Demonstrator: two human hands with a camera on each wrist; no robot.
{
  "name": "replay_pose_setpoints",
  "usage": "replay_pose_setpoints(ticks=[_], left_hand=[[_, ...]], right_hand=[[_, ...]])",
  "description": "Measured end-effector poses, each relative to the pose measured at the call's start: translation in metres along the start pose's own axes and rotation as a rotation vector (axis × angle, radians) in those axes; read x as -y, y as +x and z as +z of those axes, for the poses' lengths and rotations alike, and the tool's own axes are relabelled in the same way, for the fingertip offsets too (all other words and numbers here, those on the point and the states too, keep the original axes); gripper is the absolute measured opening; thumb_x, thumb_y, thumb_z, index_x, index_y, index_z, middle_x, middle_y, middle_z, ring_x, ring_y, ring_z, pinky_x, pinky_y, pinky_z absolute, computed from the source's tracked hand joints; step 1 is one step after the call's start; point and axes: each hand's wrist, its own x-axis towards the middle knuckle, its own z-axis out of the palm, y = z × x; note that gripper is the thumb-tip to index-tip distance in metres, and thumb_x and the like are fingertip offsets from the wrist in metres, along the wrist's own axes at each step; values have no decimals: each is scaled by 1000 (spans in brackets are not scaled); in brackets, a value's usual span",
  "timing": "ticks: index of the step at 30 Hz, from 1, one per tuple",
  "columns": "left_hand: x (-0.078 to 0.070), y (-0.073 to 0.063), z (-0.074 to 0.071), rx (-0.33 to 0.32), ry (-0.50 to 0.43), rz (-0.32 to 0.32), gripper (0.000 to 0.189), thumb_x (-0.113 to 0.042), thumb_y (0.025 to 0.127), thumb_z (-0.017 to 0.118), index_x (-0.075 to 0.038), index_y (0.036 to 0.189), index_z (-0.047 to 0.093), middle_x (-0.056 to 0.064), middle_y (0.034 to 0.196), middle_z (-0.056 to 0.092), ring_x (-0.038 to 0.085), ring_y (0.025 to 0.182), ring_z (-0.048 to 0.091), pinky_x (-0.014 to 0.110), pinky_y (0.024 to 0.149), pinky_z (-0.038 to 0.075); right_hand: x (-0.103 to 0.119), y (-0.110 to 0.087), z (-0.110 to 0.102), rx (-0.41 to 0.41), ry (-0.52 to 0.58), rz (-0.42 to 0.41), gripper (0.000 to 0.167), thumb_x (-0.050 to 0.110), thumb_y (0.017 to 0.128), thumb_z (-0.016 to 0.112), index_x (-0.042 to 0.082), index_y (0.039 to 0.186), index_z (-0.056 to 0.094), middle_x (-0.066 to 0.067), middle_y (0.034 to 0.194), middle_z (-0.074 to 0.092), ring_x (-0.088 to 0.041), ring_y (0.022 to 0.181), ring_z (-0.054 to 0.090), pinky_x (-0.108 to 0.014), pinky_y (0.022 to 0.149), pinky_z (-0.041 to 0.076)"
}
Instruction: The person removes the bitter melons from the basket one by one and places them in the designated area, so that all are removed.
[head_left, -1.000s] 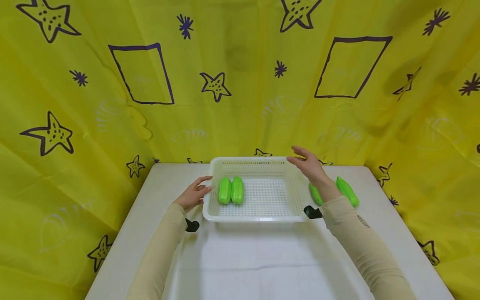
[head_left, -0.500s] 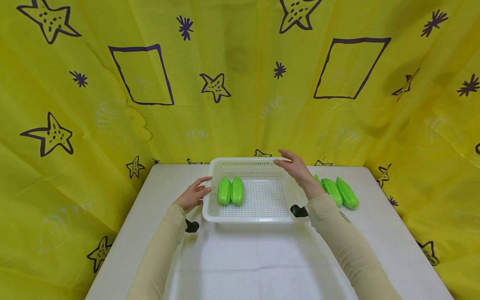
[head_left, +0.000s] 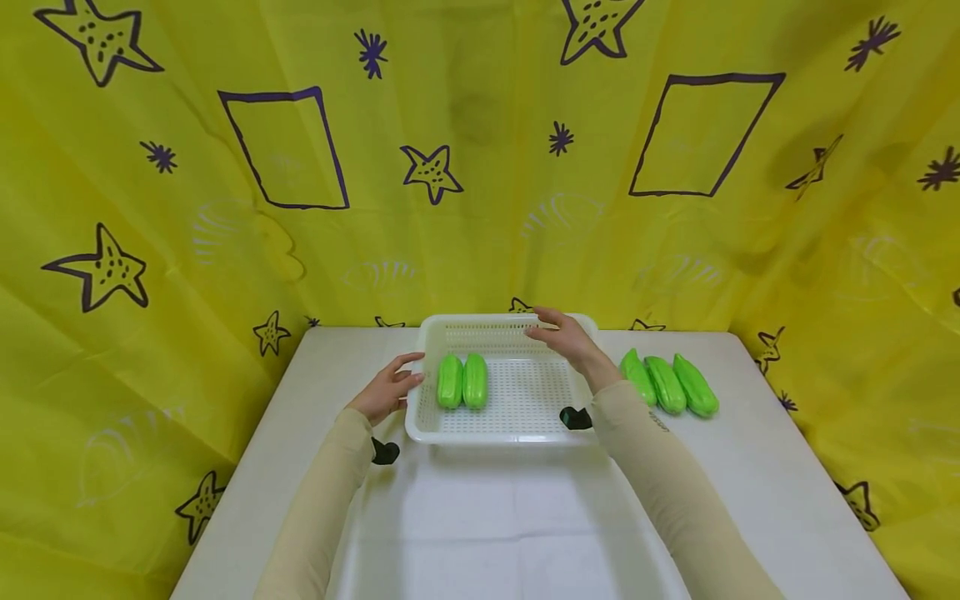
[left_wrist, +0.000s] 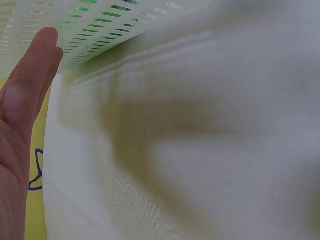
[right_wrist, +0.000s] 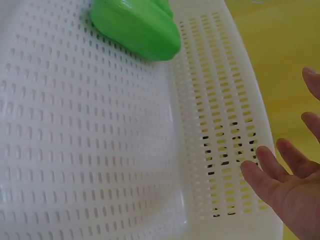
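Note:
A white perforated plastic basket stands toward the back of the table. Two long, bright green, ridged toy vegetables lie side by side in its left part; the right wrist view shows a green vegetable too. My left hand is at the basket's left side, its straight fingers against or very near the outer wall. Over the basket's back right part, my right hand hovers with spread, relaxed fingers and holds nothing. Several similar green vegetables lie on the table right of the basket.
The white-covered table extends in front of the basket and to both sides. A yellow curtain with drawn stars and shells hangs close behind the basket and along both sides.
My right hand has moved left from above the basket's right rim to over its inside, uncovering the vegetables on the right. My left hand, the basket and the vegetables have stayed put.

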Motion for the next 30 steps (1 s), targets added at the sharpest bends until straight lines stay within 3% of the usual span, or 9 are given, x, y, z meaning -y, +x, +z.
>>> replay_pose_setpoints(ticks=[7,17,24,30], left_hand=[[1,3,-1,7,9,-13,58,-34,96,63,-29,148,37,14,147,44,31,121,55,38,88,52],[0,2,-1,14,12,-1,57,-31,98,60,-27,149,34,17,148,43,35,124,52,39,88,51],[0,1,0,-1,11,-8,56,-30,98,60,-28,148,36,15,146,45,30,119,55,38,87,51],[-1,0,2,-11,19,4,54,-28,99,59,-27,148,36,16,144,47,27,115,58,37,86,51]], right_hand=[[-11,8,12,6,-22,2,65,20,95,66,6,150,36,-19,155,30,-38,138,34,-53,111,31],[-16,14,24,62,9,68,62,19,97,63,3,150,35,-23,155,26,-39,143,24,-60,111,24],[-14,14,32,70,-40,124,64,25,95,65,8,150,37,-17,156,29,-34,143,26,-58,111,27],[-13,15,37,96,-50,123,65,24,95,64,6,151,35,-20,156,28,-36,143,26,-58,111,28]])
